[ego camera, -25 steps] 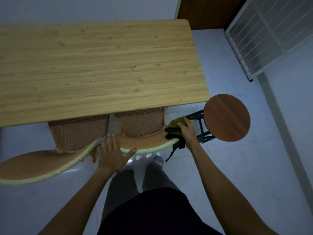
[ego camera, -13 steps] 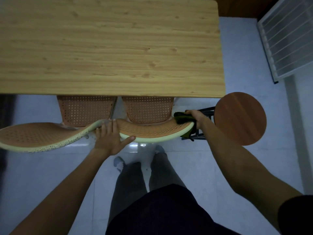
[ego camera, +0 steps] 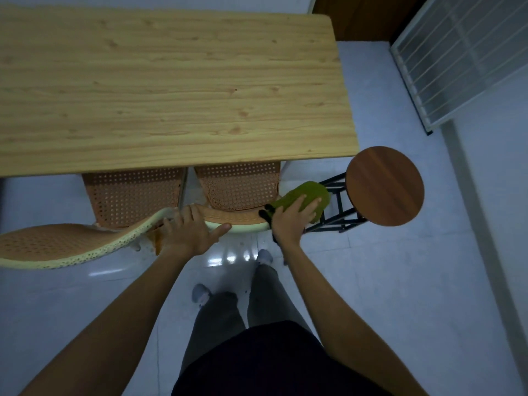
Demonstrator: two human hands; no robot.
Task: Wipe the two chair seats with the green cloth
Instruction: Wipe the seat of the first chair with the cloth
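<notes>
Two orange perforated chairs stand pushed under the table edge: the left chair seat point(ego camera: 134, 192) and the right chair seat point(ego camera: 238, 185). Their cream-rimmed backrests curve toward me. My left hand point(ego camera: 190, 231) rests on top of the right chair's backrest point(ego camera: 237, 220), fingers spread over it. My right hand point(ego camera: 291, 220) holds the green cloth point(ego camera: 310, 194) at the right end of that backrest, beside the right seat's corner. A dark strip of the cloth hangs below my palm.
A light wooden table point(ego camera: 171, 90) covers the far halves of both seats. A round brown stool point(ego camera: 384, 185) on a black metal frame stands close to the right of the cloth. A white wire rack point(ego camera: 463, 58) leans at the far right. My feet stand on glossy floor tiles.
My right hand has lifted the cloth from behind the backrest's end up over its top right corner. My left hand stays on the backrest. The camera has shifted a little.
</notes>
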